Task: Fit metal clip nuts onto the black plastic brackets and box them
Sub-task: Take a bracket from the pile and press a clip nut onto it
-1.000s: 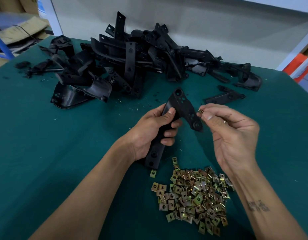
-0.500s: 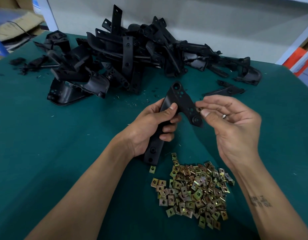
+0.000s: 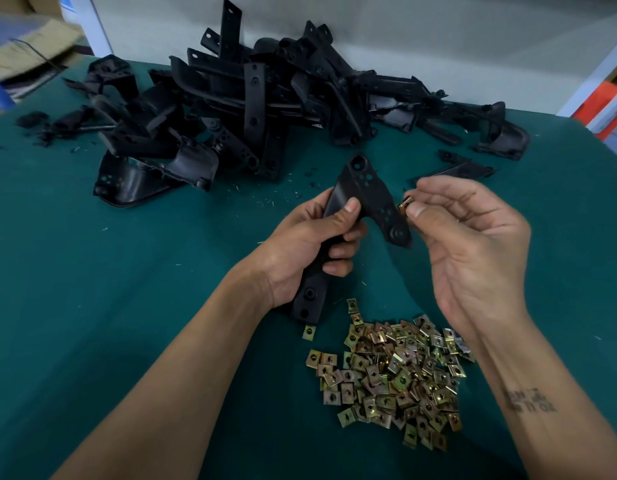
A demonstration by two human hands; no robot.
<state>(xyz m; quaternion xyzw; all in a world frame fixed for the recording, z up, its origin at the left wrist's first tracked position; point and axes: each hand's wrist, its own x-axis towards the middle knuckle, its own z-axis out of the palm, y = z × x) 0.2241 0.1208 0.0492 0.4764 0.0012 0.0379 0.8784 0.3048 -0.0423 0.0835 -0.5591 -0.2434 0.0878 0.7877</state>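
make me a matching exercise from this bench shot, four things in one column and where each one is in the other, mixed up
Things:
1. black bracket
2. single clip nut
3. heap of clip nuts
4. pile of black brackets

Places:
A. far side of the green table
B. pinched in the right hand
C. gripped in the left hand
D. on the table, near the wrists

Pairs: 1-C, 2-B, 3-D, 4-A
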